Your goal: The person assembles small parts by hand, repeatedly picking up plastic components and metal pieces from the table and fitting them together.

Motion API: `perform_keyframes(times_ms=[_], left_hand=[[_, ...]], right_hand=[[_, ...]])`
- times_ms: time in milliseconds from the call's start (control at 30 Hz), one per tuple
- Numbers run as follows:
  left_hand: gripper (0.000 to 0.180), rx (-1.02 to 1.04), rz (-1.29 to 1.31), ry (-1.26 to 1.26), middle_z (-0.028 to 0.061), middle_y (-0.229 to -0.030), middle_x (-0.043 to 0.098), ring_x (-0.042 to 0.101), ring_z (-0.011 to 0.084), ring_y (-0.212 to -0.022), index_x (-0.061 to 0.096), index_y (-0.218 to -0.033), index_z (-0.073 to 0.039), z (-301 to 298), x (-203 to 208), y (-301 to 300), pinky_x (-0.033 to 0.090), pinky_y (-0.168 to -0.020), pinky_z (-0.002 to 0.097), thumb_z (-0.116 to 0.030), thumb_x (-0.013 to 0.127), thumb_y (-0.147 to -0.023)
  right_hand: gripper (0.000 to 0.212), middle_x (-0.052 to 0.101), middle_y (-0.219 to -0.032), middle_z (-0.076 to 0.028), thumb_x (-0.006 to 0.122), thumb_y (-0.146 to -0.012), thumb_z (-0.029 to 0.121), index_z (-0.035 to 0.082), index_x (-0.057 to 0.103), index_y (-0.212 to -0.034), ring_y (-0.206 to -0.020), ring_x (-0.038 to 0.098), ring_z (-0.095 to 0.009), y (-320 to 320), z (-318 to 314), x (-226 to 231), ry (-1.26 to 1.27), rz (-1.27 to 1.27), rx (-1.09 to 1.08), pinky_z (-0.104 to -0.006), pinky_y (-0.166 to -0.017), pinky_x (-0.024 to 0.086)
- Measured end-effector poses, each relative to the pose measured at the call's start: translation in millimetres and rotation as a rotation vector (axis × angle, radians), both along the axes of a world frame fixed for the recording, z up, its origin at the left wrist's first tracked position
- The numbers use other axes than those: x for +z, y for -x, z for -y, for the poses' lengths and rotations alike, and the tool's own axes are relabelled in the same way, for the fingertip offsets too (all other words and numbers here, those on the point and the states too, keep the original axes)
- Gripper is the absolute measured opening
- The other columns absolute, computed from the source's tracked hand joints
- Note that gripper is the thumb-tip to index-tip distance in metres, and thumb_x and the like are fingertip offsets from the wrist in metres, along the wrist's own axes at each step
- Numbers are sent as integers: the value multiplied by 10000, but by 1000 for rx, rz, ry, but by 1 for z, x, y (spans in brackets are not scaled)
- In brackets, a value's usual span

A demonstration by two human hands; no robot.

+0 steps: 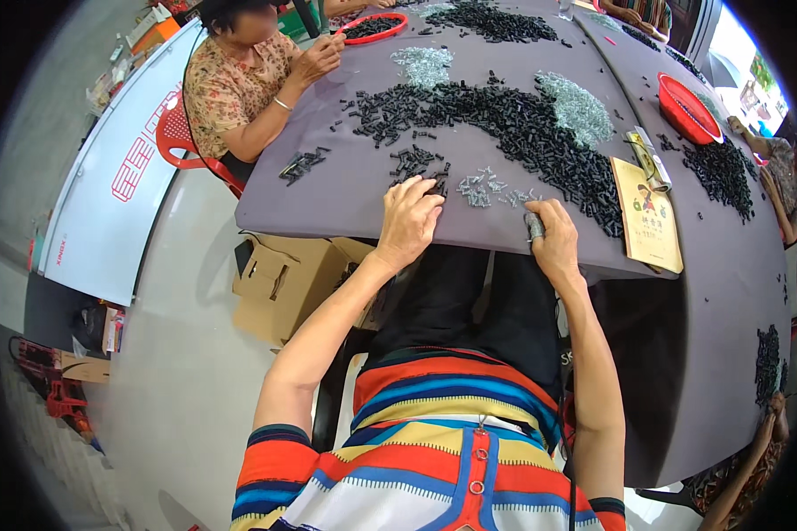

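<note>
My left hand (409, 219) rests at the near edge of the grey table, its fingers bent and touching a small pile of short black plastic pieces (416, 161). Whether a piece sits between its fingertips is hidden. To its right lies a loose scatter of small silvery screws (480, 188). My right hand (555, 237) is just beyond these screws at the table edge, its fingers curled in. A grey wrapping (534, 227) appears to cover its thumb. Anything in that grip is too small to make out.
A long heap of black pieces (514, 124) spreads beyond my hands, with clear-silver piles (580, 111) beside it. A yellow booklet (646, 217) lies right. Red baskets (689, 111) stand farther off. Co-workers sit around the table (328, 199); a cardboard box (283, 288) is below.
</note>
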State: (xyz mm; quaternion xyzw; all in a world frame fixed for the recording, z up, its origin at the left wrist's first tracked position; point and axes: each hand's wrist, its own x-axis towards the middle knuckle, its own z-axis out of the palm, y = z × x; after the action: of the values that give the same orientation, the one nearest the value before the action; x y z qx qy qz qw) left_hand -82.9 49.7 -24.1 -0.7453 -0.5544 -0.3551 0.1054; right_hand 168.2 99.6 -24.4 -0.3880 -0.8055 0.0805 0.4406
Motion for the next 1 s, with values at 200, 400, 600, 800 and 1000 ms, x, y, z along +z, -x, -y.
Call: perform_keyframes(times_ms=[200, 400, 600, 800, 1000], left_hand=[[118, 48, 279, -97, 71, -994, 619, 524, 274, -990, 640, -897, -75, -25, 5, 33, 404, -842, 382, -65, 599, -788], [121, 221, 132, 71, 104, -905, 616, 542, 306, -896, 660, -872, -65, -74, 7, 78, 445, -811, 390, -51, 613, -761], [132, 278, -65, 302, 153, -902, 619, 587, 335, -904, 692, -863, -71, -104, 16, 73, 470, -796, 431, -103, 588, -788], [163, 262, -103, 362, 140, -922, 630, 607, 328, -900, 681, -817, -91, -113, 14, 71, 494, -739, 456, -40, 550, -734], [149, 303, -19, 263, 131, -905, 624, 580, 317, -917, 644, -848, -79, -100, 18, 69, 460, -785, 453, -36, 557, -736]], right_hand=[[268, 545, -845, -130, 550, -693, -67, 39, 583, -937, -828, 549, -335, 0, 1, -1, 10, -3, -2, -409, -718, 441], [266, 535, -824, -124, 539, -687, -68, 38, 592, -925, -807, 540, -329, 3, 2, -1, 14, -8, -2, -406, -702, 433], [293, 531, -825, -123, 530, -656, -81, 38, 590, -918, -822, 537, -327, 1, -2, -3, 13, 17, -25, -406, -718, 432], [296, 525, -816, -121, 526, -648, -84, 42, 583, -910, -812, 534, -327, 3, 0, -3, 6, 3, -12, -408, -712, 430], [277, 527, -810, -117, 532, -660, -76, 43, 591, -903, -807, 531, -328, 2, 3, -3, 17, -4, -13, -407, -709, 430]])
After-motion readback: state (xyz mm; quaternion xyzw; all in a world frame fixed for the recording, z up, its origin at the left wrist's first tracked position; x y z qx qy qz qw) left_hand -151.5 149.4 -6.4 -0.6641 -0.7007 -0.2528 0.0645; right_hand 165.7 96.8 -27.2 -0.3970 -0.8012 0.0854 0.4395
